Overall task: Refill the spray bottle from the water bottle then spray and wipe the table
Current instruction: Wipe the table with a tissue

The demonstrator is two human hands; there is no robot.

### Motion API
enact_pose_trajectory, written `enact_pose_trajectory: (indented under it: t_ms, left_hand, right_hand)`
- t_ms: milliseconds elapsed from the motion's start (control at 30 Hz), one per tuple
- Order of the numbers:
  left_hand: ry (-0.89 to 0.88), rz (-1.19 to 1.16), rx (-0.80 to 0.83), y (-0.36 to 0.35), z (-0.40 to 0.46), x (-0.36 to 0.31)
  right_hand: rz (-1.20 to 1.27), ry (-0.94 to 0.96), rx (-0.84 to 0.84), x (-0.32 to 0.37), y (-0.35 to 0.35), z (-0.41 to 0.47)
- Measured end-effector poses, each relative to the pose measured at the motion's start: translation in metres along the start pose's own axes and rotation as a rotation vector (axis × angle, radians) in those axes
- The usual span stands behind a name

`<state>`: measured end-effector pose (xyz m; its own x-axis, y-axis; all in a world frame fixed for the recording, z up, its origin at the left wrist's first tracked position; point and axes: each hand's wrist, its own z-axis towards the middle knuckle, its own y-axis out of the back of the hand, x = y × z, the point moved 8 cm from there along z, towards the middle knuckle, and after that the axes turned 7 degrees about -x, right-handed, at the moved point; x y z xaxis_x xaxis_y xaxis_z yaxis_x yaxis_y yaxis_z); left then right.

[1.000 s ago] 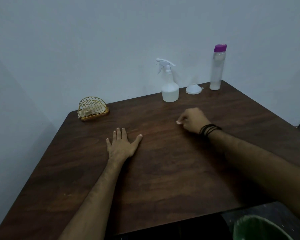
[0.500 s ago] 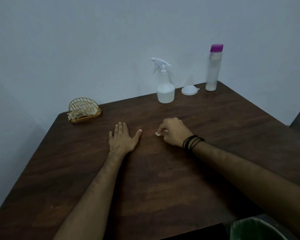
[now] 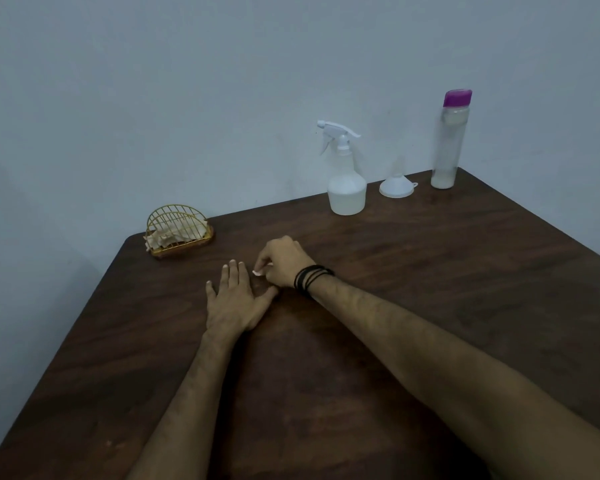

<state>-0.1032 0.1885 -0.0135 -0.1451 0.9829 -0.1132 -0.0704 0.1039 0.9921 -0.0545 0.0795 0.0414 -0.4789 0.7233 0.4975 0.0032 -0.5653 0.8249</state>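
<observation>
A white spray bottle (image 3: 346, 188) stands upright at the back of the dark wooden table (image 3: 430, 271), its trigger head pointing left. To its right lies a small white funnel (image 3: 397, 186), mouth down. Further right stands a tall clear water bottle (image 3: 449, 143) with a purple cap. My left hand (image 3: 232, 299) lies flat on the table, fingers apart. My right hand (image 3: 283, 263), with black bands on the wrist, is closed on a small white wad of tissue (image 3: 257, 272) right beside the left hand's fingers.
A gold wire holder (image 3: 179, 232) with crumpled tissues sits near the table's back left corner. A pale wall runs close behind the table. The table's right edge drops off at the far right.
My right hand has slid left across the table with the white wad, from mid-table to beside my left hand. The left hand has stayed flat.
</observation>
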Motion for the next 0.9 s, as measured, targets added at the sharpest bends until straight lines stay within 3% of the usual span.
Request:
enact_pose_trajectory:
  t_ms: [200, 533, 900]
  left_hand:
    - [-0.010, -0.028, 0.025, -0.005, 0.011, 0.001]
    - [0.016, -0.035, 0.028, -0.004, 0.009, 0.000]
    - [0.048, -0.038, 0.027, 0.004, 0.000, -0.004]
  right_hand:
    - [0.040, 0.046, 0.122, 0.001, -0.015, 0.011]
    - [-0.061, -0.217, -0.127, -0.113, 0.058, 0.036]
    - [-0.133, -0.231, -0.151, -0.125, 0.078, -0.026]
